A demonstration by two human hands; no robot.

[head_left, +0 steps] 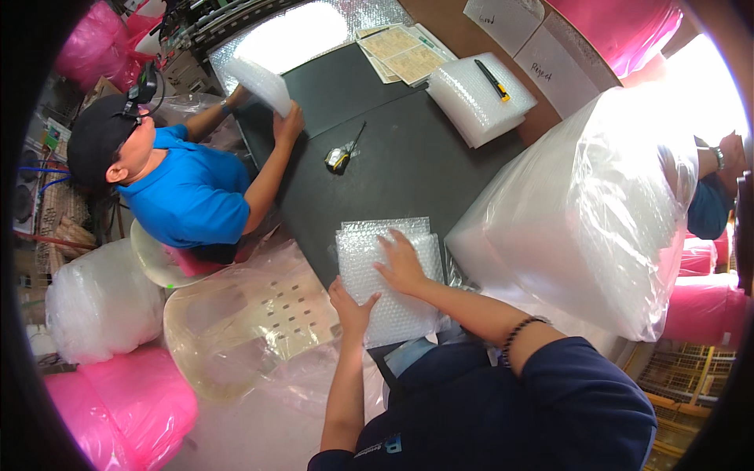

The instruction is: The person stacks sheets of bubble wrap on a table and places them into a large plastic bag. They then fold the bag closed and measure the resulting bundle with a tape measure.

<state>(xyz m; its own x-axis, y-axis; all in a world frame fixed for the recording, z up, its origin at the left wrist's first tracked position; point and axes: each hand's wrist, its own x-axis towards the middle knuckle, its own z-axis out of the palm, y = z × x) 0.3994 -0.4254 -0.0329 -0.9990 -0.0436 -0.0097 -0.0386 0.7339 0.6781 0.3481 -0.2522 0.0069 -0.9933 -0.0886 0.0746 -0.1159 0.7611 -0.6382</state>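
Note:
A small stack of bubble wrap sheets (385,314) lies at the near edge of the dark table, right in front of me. Its layers are slightly out of line at the far edge. My right hand (402,265) rests on top with fingers spread. At the stack's left edge is my left hand (353,308), its thumb stretched away from the fingers over the sheets. Neither hand grips anything that I can see. Farther up the table (408,173) lies a yellow and black tape measure (338,159).
Across on the left, a co-worker in blue (188,188) holds a folded bubble wrap piece (263,86). A yellow cutter (492,80) tops another bubble wrap stack (479,106), beside papers (404,53). A large plastic-wrapped bundle (573,212) stands right; a plastic-covered chair (243,322), left.

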